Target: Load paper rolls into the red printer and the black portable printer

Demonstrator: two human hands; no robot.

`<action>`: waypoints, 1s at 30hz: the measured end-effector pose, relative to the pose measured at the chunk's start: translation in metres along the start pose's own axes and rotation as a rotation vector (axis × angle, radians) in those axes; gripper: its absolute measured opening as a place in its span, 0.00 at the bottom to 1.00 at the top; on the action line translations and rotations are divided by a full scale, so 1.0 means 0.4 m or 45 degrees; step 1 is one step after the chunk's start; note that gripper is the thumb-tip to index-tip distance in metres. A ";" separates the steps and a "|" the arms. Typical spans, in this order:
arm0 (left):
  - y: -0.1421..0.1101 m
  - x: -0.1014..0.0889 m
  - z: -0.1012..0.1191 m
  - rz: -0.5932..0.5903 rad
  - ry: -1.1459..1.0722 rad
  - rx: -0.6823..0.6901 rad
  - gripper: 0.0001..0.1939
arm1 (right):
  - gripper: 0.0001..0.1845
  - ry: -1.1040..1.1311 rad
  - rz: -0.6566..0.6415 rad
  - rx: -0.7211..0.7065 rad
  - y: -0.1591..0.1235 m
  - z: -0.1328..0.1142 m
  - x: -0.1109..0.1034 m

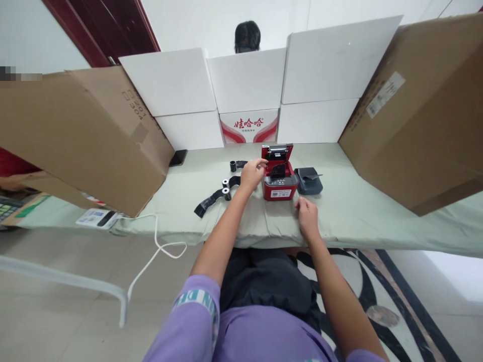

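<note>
Two bare hands, both mine, flanked a small red printer (279, 192) on a pale green cloth (354, 211), its lid (277, 149) raised and a piece of black material (278, 171) sitting in the open bay (289, 170). The printer stood just right of my left hand (252, 175) and just beyond my right hand (308, 216). Good work at that bay, as I judged it, called for a light touch: no strain on the lid's hinge, the casing braced from the right so that it did not skate on the cloth, and the black material clear of the rim. My left hand was partly closed, its fingers drawn together at the bay's left edge, near the lid; whether they pinched the rim or only brushed it, I could not tell. My right hand was loosely curled by the printer's front right corner, with nothing clearly in it; contact with the casing was too small to make out. Just left of my left hand lay three small rolls (226, 194) with black strips (210, 202) beside them, while just beyond my right hand, next to the printer, sat a dark blue-grey device (310, 187)
</note>
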State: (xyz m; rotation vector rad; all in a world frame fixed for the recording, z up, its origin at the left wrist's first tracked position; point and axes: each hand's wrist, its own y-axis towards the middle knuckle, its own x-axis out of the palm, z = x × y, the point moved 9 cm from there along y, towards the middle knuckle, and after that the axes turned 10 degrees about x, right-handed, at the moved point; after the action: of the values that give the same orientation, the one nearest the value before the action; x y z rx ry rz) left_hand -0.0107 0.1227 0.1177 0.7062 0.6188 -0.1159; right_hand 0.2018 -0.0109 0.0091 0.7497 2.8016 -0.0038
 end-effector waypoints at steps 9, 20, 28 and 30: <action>0.115 0.210 0.007 -1.020 0.582 0.246 0.14 | 0.20 -0.017 -0.031 -0.025 -0.009 -0.013 0.002; 0.097 0.123 0.025 -0.798 -0.163 0.122 0.22 | 0.20 -0.038 -0.024 -0.020 -0.010 -0.016 -0.001; 0.037 -0.097 -0.170 -0.114 -0.601 -0.270 0.21 | 0.20 -0.024 -0.035 -0.012 -0.013 -0.017 -0.001; 0.028 -0.124 -0.234 -0.015 -0.509 -0.371 0.17 | 0.20 -0.014 -0.034 0.000 -0.012 -0.015 -0.001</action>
State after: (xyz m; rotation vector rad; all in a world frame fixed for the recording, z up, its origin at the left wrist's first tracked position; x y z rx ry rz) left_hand -0.0941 0.1861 0.0970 0.3808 0.2477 -0.1687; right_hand 0.1984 -0.0151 0.0147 0.7096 2.8012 -0.0127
